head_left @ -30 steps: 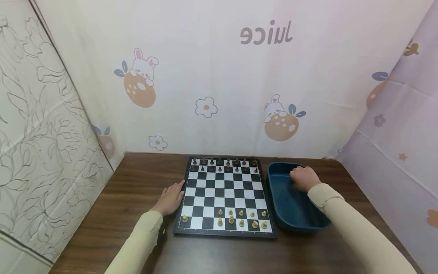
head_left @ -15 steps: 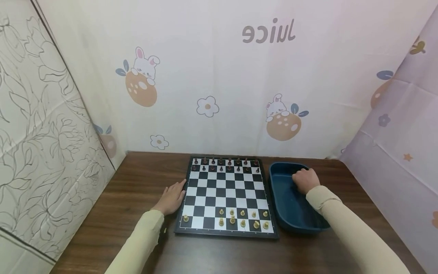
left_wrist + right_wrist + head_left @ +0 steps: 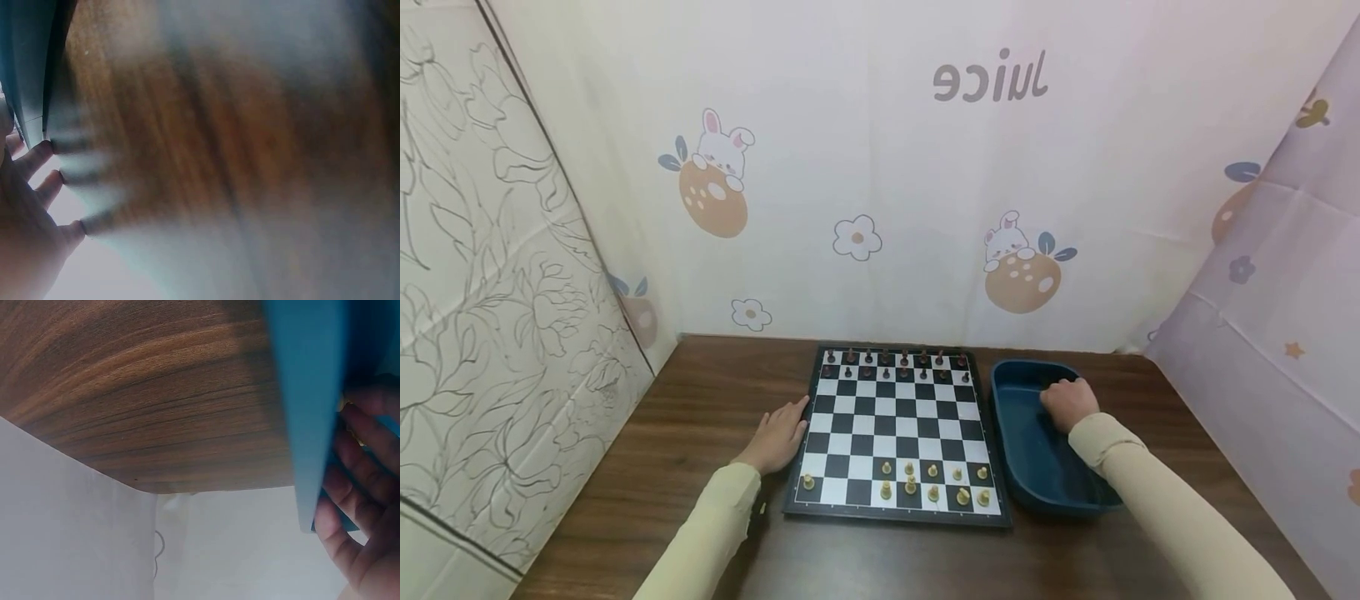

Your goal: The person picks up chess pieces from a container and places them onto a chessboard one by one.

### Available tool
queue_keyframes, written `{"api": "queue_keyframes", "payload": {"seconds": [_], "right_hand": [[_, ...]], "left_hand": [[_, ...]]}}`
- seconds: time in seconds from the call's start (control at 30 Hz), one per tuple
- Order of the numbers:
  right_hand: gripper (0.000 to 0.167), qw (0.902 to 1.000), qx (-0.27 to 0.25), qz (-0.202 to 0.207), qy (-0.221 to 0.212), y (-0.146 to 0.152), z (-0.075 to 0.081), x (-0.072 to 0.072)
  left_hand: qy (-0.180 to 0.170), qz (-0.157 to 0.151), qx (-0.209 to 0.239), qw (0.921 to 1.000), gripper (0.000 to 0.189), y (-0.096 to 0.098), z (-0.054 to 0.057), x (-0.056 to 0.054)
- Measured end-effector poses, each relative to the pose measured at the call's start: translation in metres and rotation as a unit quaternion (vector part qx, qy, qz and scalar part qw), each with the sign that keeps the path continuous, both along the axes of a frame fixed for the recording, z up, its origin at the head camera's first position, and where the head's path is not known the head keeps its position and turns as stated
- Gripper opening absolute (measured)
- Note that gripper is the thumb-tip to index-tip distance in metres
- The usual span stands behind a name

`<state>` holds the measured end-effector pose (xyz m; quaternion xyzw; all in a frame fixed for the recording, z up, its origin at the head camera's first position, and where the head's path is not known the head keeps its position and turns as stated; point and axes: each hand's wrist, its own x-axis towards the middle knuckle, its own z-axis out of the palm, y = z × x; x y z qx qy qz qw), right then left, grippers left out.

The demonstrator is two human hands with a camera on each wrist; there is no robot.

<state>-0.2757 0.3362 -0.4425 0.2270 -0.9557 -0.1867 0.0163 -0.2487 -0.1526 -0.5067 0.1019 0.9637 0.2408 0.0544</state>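
Observation:
A black-and-white chessboard point(image 3: 883, 429) lies on the table. My left hand point(image 3: 775, 435) rests at its left edge, fingers spread and fairly straight, fingertips at the frame. My right hand point(image 3: 1070, 403) is inside the blue bin point(image 3: 1033, 450) to the right of the board, its fingers curled. In the right wrist view, gold bits of a chess piece point(image 3: 356, 434) show between those fingers point(image 3: 369, 465); most of it is hidden. Several gold chess pieces point(image 3: 911, 484) stand on the near rows, with squares bare at the near left. Dark red chess pieces point(image 3: 904, 358) fill the two far rows.
The brown wooden table point(image 3: 700, 417) reaches back to a printed curtain point(image 3: 865, 167). More cloth hangs at the left and right sides. The blue bin's raised wall stands close beside the board's right edge. A small yellowish bit point(image 3: 763, 507) shows by the left sleeve.
The view shifts slightly as the head moves. My right hand stays in the bin with curled fingers and moves only a little. The left hand and the pieces on the board keep their places.

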Motion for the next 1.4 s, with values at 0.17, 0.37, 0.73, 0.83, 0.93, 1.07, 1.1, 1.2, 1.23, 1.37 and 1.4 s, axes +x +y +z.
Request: {"api": "queue_keyframes", "payload": {"seconds": [0.17,0.37,0.73,0.83,0.93,1.07,1.1,1.2,1.23,1.37,1.4], "right_hand": [[0.015,0.9999,-0.010,0.005,0.007,0.002,0.000,0.002],[0.019,0.9990,-0.035,0.013,0.024,0.008,-0.001,-0.002],[0.016,0.9923,-0.122,0.009,0.017,0.006,0.017,-0.009],[0.014,0.9890,-0.147,0.010,0.009,0.001,0.028,-0.010],[0.014,0.9868,-0.160,0.015,0.013,-0.007,0.038,-0.010],[0.008,0.9852,-0.169,0.021,0.025,-0.019,0.047,-0.008],[0.006,0.9847,-0.170,0.024,0.028,-0.023,0.049,-0.007],[0.004,0.9827,-0.179,0.035,0.032,-0.035,0.054,-0.004],[0.004,0.9823,-0.180,0.039,0.034,-0.040,0.056,-0.003],[0.005,0.9821,-0.179,0.047,0.035,-0.060,0.062,0.001],[0.005,0.9825,-0.177,0.047,0.034,-0.065,0.063,0.001]], "left_hand": [[-0.003,0.003,0.000,1.0000,0.051,0.000,-0.002,0.002],[-0.006,0.007,0.000,1.0000,0.051,0.000,-0.002,0.002],[-0.007,0.008,0.003,0.9999,0.051,-0.001,-0.002,0.002],[-0.010,0.009,0.005,0.9999,0.051,-0.002,0.000,0.002],[-0.009,0.008,0.004,0.9999,0.051,-0.002,0.002,0.002],[-0.009,0.005,0.006,0.9999,0.051,-0.002,0.003,0.002],[-0.007,0.003,0.007,0.9999,0.051,-0.002,0.004,0.002],[-0.004,0.001,0.006,1.0000,0.051,-0.001,0.004,0.003],[-0.004,0.000,0.005,1.0000,0.051,-0.001,0.004,0.002],[-0.002,-0.003,0.005,1.0000,0.051,0.000,0.004,0.001],[-0.004,-0.004,0.006,1.0000,0.051,0.000,0.004,0.001]]}}
